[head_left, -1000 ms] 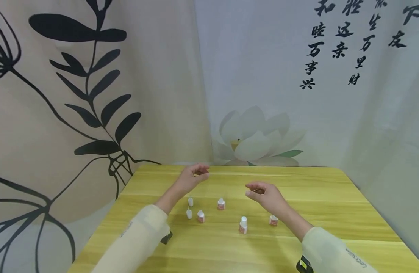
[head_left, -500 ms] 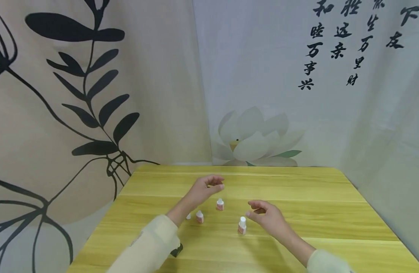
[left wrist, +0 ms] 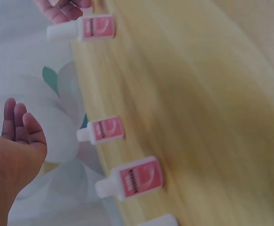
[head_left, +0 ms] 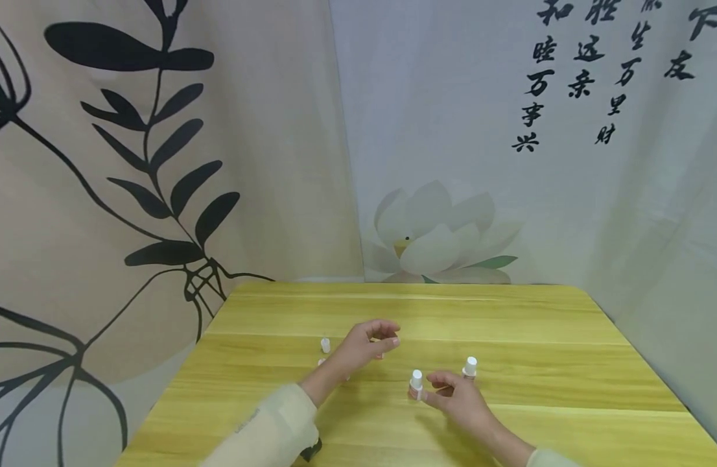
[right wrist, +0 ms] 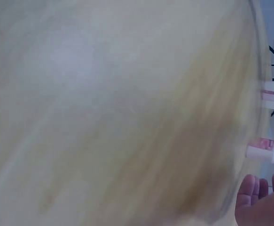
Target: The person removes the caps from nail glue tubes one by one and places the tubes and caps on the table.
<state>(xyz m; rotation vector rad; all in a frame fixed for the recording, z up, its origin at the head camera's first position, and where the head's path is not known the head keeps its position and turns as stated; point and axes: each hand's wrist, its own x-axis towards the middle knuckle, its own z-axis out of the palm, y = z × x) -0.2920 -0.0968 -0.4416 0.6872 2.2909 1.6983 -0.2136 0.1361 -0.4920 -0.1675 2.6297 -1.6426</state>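
In the head view my right hand (head_left: 460, 399) hovers low over the table, its fingertips close beside a small white capped bottle (head_left: 415, 386) with a pink label. Whether they touch it I cannot tell. Another capped bottle (head_left: 470, 367) stands just behind that hand. My left hand (head_left: 367, 345), loosely bent and holding nothing, hangs above two bottles without caps that it mostly hides. The left wrist view shows these as one open-necked bottle (left wrist: 107, 130) and a nearer one (left wrist: 141, 179), both pink-labelled. In the right wrist view, the fingers (right wrist: 247, 190) lie near a bottle (right wrist: 262, 149).
A loose white cap (head_left: 325, 345) lies left of my left hand, with a second white piece (head_left: 321, 362) partly behind the wrist. The wooden table (head_left: 539, 337) ends at a printed curtain (head_left: 277, 162) at the back.
My left hand has moved right and toward me, over the uncapped bottles. My right hand has come down beside the nearest capped bottle, uncovering the other one behind it.
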